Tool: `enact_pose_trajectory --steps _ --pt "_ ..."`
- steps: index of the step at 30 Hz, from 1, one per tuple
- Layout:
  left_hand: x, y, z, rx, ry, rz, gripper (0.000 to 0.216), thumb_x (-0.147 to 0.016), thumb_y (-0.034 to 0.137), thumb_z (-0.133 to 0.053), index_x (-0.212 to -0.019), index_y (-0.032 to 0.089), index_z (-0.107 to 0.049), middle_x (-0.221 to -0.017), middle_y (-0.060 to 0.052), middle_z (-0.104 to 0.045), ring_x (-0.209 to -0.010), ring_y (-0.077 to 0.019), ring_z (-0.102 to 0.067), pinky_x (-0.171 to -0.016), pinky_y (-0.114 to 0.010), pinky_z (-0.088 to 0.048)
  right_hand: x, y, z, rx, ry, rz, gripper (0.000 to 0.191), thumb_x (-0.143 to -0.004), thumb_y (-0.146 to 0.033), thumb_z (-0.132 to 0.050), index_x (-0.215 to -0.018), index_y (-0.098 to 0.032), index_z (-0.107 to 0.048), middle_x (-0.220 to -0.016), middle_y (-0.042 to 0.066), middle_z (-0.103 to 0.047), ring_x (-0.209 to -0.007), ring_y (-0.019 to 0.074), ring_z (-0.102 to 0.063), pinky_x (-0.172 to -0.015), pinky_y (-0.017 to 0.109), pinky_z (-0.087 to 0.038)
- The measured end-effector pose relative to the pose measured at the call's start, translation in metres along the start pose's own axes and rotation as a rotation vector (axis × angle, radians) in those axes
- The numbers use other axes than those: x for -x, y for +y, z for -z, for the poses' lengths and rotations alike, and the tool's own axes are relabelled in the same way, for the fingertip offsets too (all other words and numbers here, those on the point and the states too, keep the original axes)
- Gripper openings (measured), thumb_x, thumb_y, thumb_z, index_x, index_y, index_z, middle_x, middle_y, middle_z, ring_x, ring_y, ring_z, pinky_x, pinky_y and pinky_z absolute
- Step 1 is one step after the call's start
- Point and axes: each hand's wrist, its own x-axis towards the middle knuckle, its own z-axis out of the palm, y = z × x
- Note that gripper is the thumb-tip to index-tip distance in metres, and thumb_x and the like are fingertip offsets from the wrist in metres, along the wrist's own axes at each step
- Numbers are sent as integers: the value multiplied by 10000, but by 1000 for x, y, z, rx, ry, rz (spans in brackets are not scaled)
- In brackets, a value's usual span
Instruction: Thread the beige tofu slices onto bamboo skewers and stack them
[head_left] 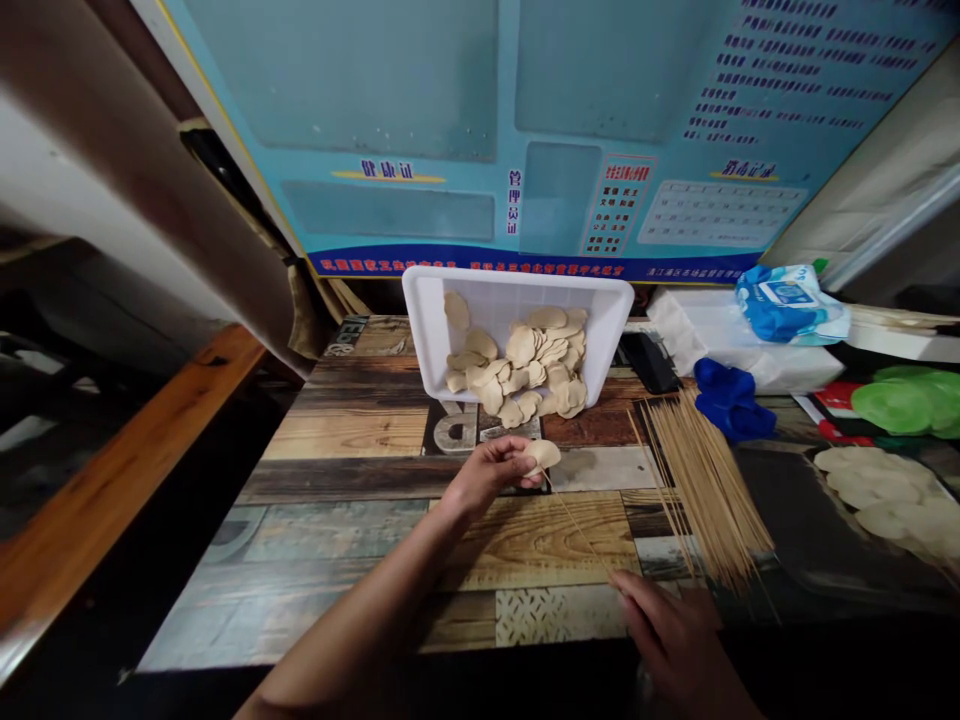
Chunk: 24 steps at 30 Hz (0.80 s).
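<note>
Two hands over patchwork wood-print worktop [360,430]; blue notice board [420,120] upright behind it; left hand [487,472] grip pinches pale slice [543,455], white tray [517,290] just beyond it; right hand [671,630] grip closed on thin skewer [581,530], bundle of skewers [705,480] beside it; skewer tip at slice, contact unclear; right wrist cut off.

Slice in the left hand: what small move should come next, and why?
Probably push the skewer up through the slice. The left hand pinches the slice by its edge, the right hand holds the skewer's near end, and its tip seems to meet the slice's lower edge.
</note>
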Motion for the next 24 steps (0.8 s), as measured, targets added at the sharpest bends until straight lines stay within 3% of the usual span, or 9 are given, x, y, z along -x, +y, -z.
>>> enact_pose_trajectory --steps 8,11,20,24 --pt "3 2 0 -16 -73 102 318 -575 276 -793 -820 114 -672 -696 -39 -668 -595 -111 -602 -588 -224 -450 1 5 -2 -5 30 23 293 -919 -259 -381 -1054 -186 -630 -970 75 -718 -886 181 -684 -747 281 -568" --pt "3 -1 -1 -41 -105 76 315 -585 287 -785 -823 112 -674 -718 -46 -674 -602 -116 -602 -601 -235 -453 -2 3 -2 4 55 45 297 -927 -268 -371 -1040 -180 -631 -952 77 -723 -863 179 -691 -734 276 -571" --pt "4 -9 -11 -118 108 -158 292 -624 323 -750 -818 116 -681 -684 -21 -658 -600 -103 -556 -620 -232 -432 -10 -6 4 47 72 63 327 -933 -269 -348 -1011 -151 -643 -923 96 -730 -832 185 -701 -705 271 -585" --pt "8 -17 -20 -102 96 -170 344 -620 305 -757 -889 126 -639 -628 10 -622 -580 -88 -537 -609 -217 -413 -12 -9 2 56 97 58 340 -939 -274 -334 -975 -143 -646 -889 95 -736 -801 183 -707 -686 266 -588"
